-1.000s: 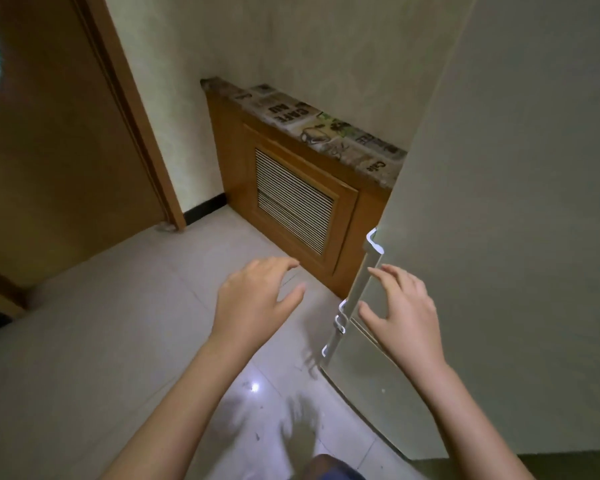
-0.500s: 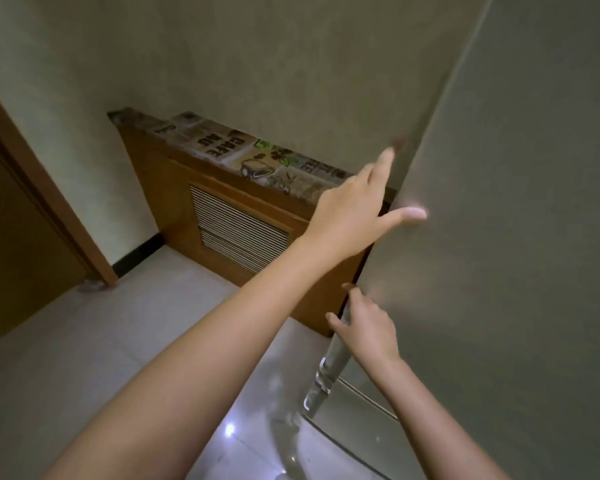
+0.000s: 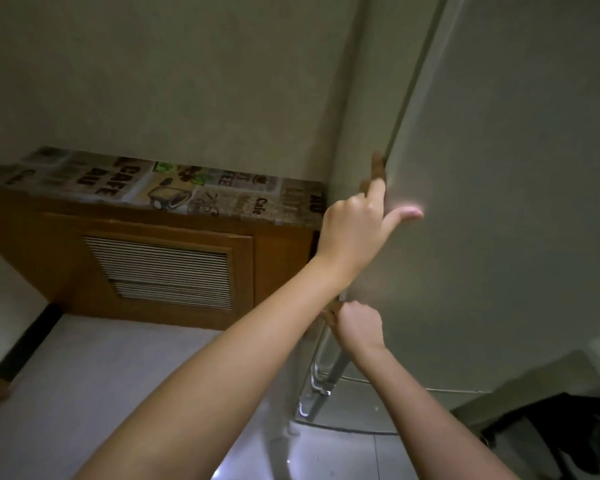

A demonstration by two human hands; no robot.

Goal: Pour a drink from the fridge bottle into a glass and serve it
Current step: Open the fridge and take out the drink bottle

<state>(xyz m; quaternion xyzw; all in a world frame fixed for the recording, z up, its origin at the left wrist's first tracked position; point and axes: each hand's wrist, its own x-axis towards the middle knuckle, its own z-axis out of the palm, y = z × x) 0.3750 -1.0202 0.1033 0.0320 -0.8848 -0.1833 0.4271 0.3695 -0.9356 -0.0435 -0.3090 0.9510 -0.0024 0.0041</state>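
Note:
A tall pale fridge [image 3: 499,202] fills the right side of the head view, its door closed. My left hand [image 3: 357,226] is raised against the door's left edge, fingers hooked around the edge and thumb spread flat on the door front. Lower down, my right hand [image 3: 357,325] is closed around the top of the fridge's vertical chrome handle [image 3: 321,375]. No bottle or glass is in view.
A wooden cabinet [image 3: 274,261] with a slatted vent and a café-print top stands against the wall just left of the fridge. Pale tiled floor [image 3: 84,393] lies below. A dark object [image 3: 561,431] sits at the lower right.
My left hand has shifted onto the fridge door's left edge and curled its fingers around it. My right hand has closed on the handle. The view has tilted upward.

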